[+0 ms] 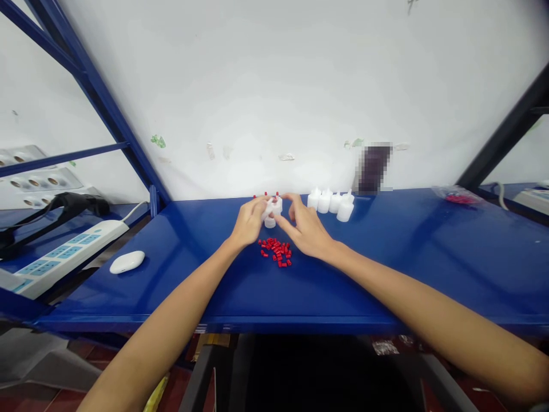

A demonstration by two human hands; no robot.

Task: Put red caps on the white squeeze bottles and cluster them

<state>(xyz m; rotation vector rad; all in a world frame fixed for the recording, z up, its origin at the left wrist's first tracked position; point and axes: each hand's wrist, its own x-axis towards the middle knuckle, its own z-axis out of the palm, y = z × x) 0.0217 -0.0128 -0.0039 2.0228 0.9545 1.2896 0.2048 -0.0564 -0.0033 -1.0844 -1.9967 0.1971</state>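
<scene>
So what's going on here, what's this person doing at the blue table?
The person's left hand and right hand are close together around a small white bottle; the fingers cover too much to tell which one grips it. Loose red caps lie in a pile on the blue table, just in front of the hands. A few red tips show behind the hands. To the right stands a group of white bottles with bare white nozzles.

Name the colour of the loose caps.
The loose caps are red, best seen in the head view.
</scene>
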